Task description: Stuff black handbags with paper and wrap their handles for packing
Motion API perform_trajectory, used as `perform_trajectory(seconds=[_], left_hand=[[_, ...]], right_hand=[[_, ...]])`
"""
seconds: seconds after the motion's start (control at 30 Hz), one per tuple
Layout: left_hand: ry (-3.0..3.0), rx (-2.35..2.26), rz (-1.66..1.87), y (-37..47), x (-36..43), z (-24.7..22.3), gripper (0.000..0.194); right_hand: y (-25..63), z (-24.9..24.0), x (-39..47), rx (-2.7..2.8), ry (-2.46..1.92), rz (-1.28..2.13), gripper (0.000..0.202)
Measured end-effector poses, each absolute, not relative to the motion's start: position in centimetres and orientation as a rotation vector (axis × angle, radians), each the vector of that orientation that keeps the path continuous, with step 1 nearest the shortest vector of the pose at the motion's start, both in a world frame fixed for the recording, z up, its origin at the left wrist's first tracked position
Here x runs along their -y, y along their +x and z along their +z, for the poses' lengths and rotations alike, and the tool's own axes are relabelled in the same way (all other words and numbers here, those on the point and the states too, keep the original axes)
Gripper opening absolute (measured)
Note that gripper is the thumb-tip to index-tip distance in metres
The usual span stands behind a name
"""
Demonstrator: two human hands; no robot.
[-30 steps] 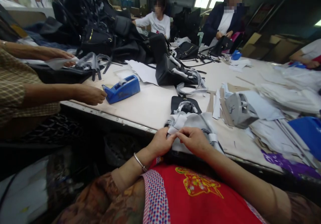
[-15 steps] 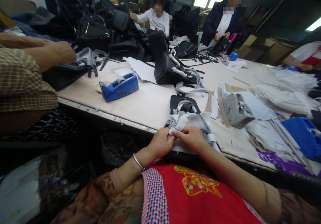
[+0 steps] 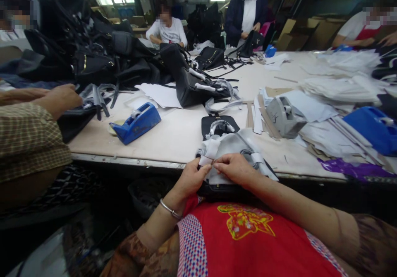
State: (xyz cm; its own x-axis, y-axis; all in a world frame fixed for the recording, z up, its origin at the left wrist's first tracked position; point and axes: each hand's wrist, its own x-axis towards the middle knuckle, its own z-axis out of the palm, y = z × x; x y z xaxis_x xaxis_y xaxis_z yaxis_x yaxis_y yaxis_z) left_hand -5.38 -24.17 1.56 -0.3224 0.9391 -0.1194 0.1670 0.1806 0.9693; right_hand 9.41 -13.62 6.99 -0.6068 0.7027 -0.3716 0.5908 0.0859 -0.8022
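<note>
A black backpack lies at the table's front edge, close against my red apron. Grey-white wrapping sheet covers its upper side, and its coiled straps are bound with white bands. My left hand is closed around a white paper wrap at the bag's left strap, thumb on top. Beside it, my right hand is closed in a pinch, its fingertips close to the left thumb. Whatever sits between those right fingertips is too small to make out. Behind the wrapping shows a black flap with a wrapped handle.
A blue tape dispenser stands left, a grey tape dispenser right, another blue dispenser farther right. Beyond the hands is another black bag. Black bags pile up back left. A co-worker's hand works at left. Paper stacks lie right.
The camera view has tilted and shifted, so the table appears more level. My right fingers have drawn slightly back from the white wrap; my left hand still holds it.
</note>
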Motion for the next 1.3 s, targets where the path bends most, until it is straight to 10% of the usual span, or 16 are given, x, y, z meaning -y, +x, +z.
perform_trajectory(seconds=[0.57,1.3], left_hand=[[0.725,-1.28,1.43,-5.0,24.4,1.0,0.044],[1.046,-1.426,1.307,-5.1,24.8,1.3,0.044]], right_hand=[[9.0,6.7,13.2,1.997,-1.102,1.953,0.015],[7.9,6.1,12.6,2.321,-0.902,1.405,0.023]])
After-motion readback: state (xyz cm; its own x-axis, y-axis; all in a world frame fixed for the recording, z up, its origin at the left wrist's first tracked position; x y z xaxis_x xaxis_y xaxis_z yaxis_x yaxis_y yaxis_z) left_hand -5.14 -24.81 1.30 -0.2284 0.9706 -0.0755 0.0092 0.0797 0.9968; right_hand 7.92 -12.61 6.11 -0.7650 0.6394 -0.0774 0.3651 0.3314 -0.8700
